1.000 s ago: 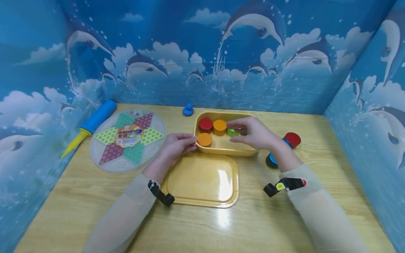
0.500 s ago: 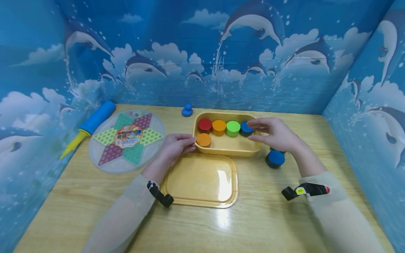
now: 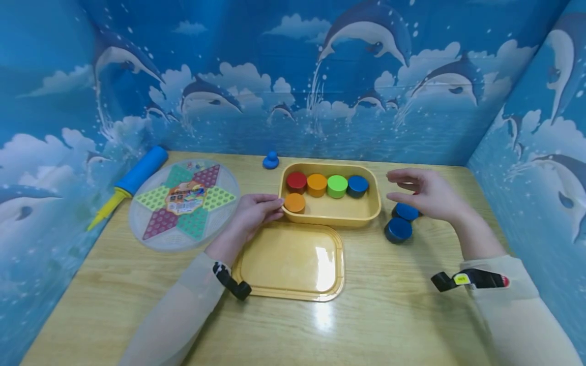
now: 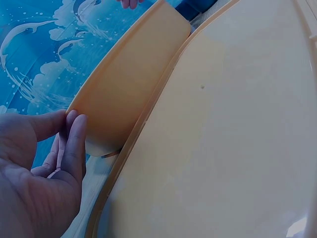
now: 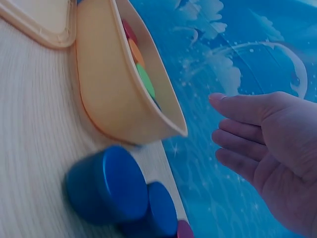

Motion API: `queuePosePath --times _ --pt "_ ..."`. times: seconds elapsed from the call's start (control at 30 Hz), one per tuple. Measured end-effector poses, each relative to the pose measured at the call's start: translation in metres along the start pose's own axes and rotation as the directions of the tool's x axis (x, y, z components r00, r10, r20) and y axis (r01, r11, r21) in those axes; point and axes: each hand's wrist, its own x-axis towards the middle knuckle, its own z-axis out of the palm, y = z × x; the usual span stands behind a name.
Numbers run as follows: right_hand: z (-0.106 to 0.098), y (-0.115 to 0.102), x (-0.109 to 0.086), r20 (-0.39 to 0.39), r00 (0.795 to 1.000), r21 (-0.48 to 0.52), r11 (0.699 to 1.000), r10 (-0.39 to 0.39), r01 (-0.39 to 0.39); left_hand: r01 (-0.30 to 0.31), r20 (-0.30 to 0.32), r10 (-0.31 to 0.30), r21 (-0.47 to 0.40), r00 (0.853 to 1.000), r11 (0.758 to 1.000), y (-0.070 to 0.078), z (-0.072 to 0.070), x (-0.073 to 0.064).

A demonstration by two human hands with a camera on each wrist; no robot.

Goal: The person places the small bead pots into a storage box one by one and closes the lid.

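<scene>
My left hand (image 3: 254,212) pinches the left front corner of a yellow plastic box (image 3: 331,220) by its rim, thumb over fingers. Inside the box, a row of short round pieces runs along the back: red (image 3: 297,182), orange (image 3: 317,185), green (image 3: 337,186) and blue (image 3: 357,186). A second orange piece (image 3: 294,203) lies at the front left. Right of the box, my right hand (image 3: 428,194) hovers with nothing in it, thumb and fingers apart. Near it stand two blue cylinders (image 3: 398,230); a red piece (image 5: 184,229) beyond them is mostly hidden.
A flat yellow lid (image 3: 293,260) lies on the table just in front of the box. To the left are a round Chinese checkers board (image 3: 185,203) and a blue and yellow pump (image 3: 137,175). A small blue duck-shaped toy (image 3: 271,160) stands behind, near the dolphin-patterned wall.
My right hand has let go of the blue piece in the back row and moved right, out of the box, toward the blue cylinders. My left hand stays at the box corner.
</scene>
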Motion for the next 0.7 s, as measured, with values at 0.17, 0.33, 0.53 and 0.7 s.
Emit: queuePosePath --times 0.17,0.33,0.53,0.7 --pt "-0.012 0.008 -0.006 -0.004 1.0 -0.032 0.999 0.024 -0.024 0.01 -0.009 -0.01 0.01 1.0 1.0 0.0 -0.001 0.001" --pt "-0.02 0.021 -0.012 -0.029 0.998 -0.071 0.996 0.051 -0.053 0.012 -0.015 -0.012 0.016 1.0 1.0 -0.001 -0.001 0.002" --pt "-0.024 0.041 -0.015 -0.058 0.996 -0.098 0.992 0.072 -0.077 0.006 -0.015 -0.006 0.013 1.0 1.0 0.0 0.0 0.001" --pt "-0.026 0.058 -0.016 -0.052 0.996 -0.115 0.99 0.075 -0.08 0.005 -0.014 -0.004 0.01 1.0 1.0 0.001 0.0 0.0"
